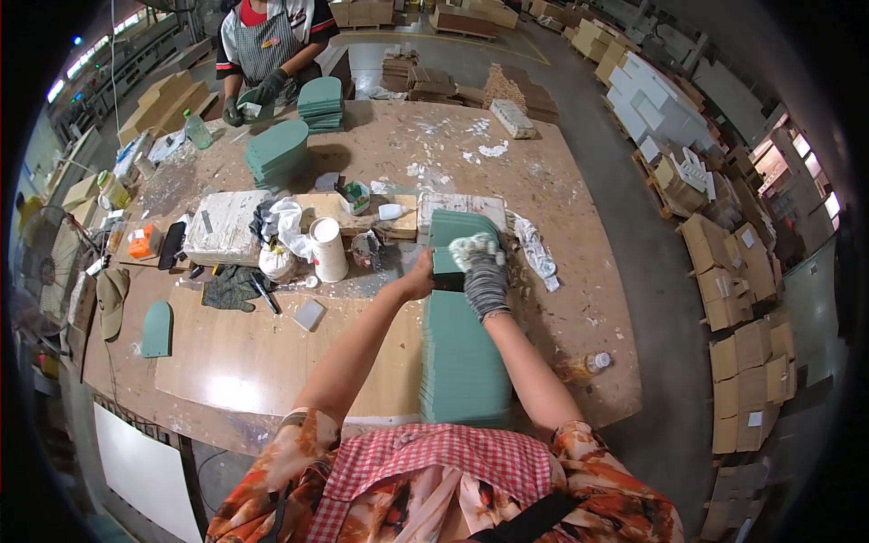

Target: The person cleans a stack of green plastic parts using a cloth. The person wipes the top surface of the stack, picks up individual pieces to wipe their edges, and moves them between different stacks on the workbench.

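My left hand (pixel 419 274), bare, grips the left edge of a green round-topped panel (pixel 448 262). On my right hand (pixel 486 282) is a grey striped knit glove. Its fingers are closed around a crumpled whitish cloth (pixel 474 249), pressed against the panel's face; the fingertips are hidden. More green panel (pixel 460 226) shows just beyond the cloth, in front of a paint-stained white block (pixel 489 206). A long stack of green panels (pixel 466 357) lies between my forearms, running toward my body.
Across the table (pixel 380 145), a gloved co-worker (pixel 272 68) handles a panel beside green stacks (pixel 277 149). A white cylindrical container (pixel 328 249), a rag (pixel 536 252) and a grey glove (pixel 237 288) lie mid-table. A bottle (pixel 588 364) lies right; a single panel (pixel 157 328) left.
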`<state>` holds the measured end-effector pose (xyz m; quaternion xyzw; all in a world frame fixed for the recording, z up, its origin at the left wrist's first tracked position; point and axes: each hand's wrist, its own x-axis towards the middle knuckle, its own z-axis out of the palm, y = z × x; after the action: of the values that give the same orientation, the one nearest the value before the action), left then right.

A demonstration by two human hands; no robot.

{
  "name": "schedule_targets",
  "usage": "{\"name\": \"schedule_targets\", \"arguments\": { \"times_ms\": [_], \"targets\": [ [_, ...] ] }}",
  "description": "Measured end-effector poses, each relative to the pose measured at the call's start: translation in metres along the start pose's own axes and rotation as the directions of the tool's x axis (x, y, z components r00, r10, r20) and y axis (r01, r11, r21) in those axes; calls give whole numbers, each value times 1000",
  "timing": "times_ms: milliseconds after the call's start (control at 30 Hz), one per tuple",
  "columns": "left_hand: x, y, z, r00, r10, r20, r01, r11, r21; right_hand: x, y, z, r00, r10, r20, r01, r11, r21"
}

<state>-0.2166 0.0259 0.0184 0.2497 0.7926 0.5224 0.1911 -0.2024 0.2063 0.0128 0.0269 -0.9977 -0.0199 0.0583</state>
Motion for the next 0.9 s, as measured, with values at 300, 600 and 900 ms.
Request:
{"name": "schedule_targets", "arguments": {
  "times_ms": [300,600,900],
  "targets": [
    [-4,-60,-8,995,75,-73,-63,987,150,-5,-37,-39,989,-116,90,98,977,188],
    [23,-56,0,998,58,-28,-56,997,59,16,11,-7,1000,1,-8,3,897,442],
    [21,-84,1,996,85,4,-85,995,47,-6,-63,-57,977,-179,118,160,975,153]
  ]
}}
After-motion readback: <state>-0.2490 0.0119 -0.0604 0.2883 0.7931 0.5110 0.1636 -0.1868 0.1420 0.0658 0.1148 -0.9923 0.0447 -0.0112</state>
